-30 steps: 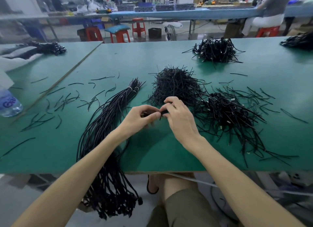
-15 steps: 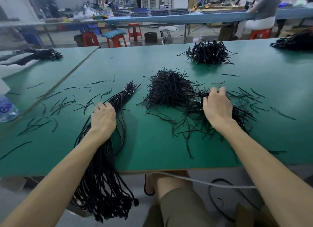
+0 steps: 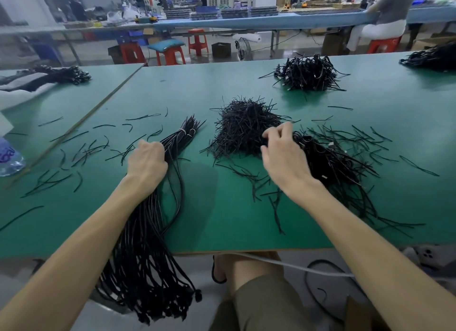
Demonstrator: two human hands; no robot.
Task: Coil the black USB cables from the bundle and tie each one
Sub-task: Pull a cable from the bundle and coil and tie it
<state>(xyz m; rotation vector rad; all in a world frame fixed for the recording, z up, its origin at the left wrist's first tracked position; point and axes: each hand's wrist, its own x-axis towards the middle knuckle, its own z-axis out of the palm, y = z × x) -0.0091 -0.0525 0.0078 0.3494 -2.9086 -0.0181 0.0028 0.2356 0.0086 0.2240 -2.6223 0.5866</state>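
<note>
A long bundle of black USB cables [image 3: 158, 232] lies on the green table [image 3: 222, 219], banded near its far end, with its near end hanging over the front edge. My left hand [image 3: 148, 162] is curled around the bundle's upper part. My right hand [image 3: 283, 155] hovers with fingers apart at the right edge of a heap of short black ties [image 3: 244, 130]. Just right of that hand lies a pile of coiled, tied cables [image 3: 330, 160].
Loose ties [image 3: 74, 155] are scattered over the table's left side, beside a water bottle [image 3: 8, 158] at the left edge. More cable piles sit at the back [image 3: 308, 74], far right [image 3: 434, 59] and on the left table [image 3: 61, 75]. A white cord [image 3: 283, 264] runs below the front edge.
A second ago both hands met at the centre on a coiled cable. The left hand went to the bundle; the right went to the coiled pile, then left to the ties.
</note>
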